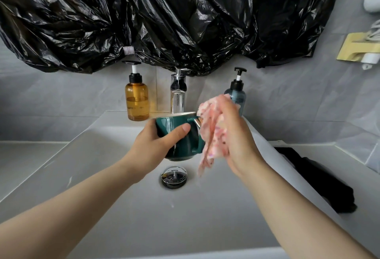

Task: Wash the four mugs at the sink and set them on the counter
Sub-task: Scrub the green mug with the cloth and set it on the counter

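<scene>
L hand wraps green mug over sink, handle twd R so cloth reaches it. R hand bunches pink cloth vs handle side. Drain just below both.

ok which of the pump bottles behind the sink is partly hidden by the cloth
The blue-grey pump bottle right of the tap; the pink cloth covers its lower part. The amber bottle left stands fully visible.
</scene>
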Available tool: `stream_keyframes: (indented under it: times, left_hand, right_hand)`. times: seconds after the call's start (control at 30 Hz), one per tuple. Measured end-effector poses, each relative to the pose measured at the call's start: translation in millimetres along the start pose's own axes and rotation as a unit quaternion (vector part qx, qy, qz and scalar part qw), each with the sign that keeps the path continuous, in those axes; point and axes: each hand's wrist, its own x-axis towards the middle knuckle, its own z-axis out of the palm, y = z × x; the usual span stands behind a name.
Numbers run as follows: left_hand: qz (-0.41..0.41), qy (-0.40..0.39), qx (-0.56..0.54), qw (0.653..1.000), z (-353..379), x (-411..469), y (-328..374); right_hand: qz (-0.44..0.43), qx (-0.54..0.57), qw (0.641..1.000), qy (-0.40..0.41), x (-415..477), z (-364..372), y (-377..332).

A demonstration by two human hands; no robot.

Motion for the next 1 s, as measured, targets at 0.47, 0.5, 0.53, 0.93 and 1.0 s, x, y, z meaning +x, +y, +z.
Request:
stream_keyframes:
  times: [0.47,0.5,0.53,0.93,1.0]
  left_hand:
    - [-0.084,0.028,-0.091,0.992,-6,2,8]
    - [-0.101,0.033,-0.115,0.988,-6,2,10]
    - [-0.119,0.039,-0.143,0.982,-6,2,14]
    - [-0.155,-0.009,-0.282,0.947,-11,0,31]
    - [-0.17,-0.016,-0.295,0.94,-11,0,31]
  right_hand:
    - [-0.204,-0.187,0.957,-0.084,-7,-2,6]
    - [-0.212,-0.196,0.954,-0.076,-8,-3,5]
    - [-0.216,-0.209,0.952,-0.067,-8,-4,5]
    - [-0.209,-0.116,0.966,-0.098,-12,3,16]
    - [-0.261,-0.182,0.943,-0.093,-13,9,22]
